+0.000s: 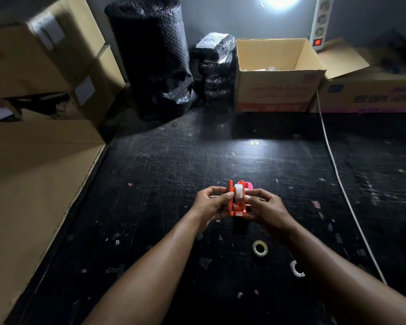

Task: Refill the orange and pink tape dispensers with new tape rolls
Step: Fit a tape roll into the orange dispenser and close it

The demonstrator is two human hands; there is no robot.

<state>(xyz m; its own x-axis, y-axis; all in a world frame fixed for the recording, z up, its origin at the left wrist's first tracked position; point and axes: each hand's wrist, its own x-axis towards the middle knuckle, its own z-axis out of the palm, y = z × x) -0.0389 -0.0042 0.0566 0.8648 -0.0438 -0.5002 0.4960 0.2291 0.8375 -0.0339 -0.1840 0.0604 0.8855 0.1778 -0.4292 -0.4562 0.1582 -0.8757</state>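
Over the middle of the scratched black mat (pixel 174 160), left hand (pixel 210 202) and right hand (pixel 266 207) both pinch the orange dispenser (pixel 237 207), white roll (pixel 239 193) inside. Pink dispenser (pixel 247 184) sits just behind. Spare roll (pixel 260 248) near the front edge; cardboard boxes (pixel 277 90) along the back.

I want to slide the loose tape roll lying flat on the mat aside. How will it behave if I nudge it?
The tape roll looks small and thin, so probably very light. It lies flat on its side, so it should slide rather than roll, unless it gets tipped onto its edge. The black mat looks scratched and littered with scraps, which may snag it.
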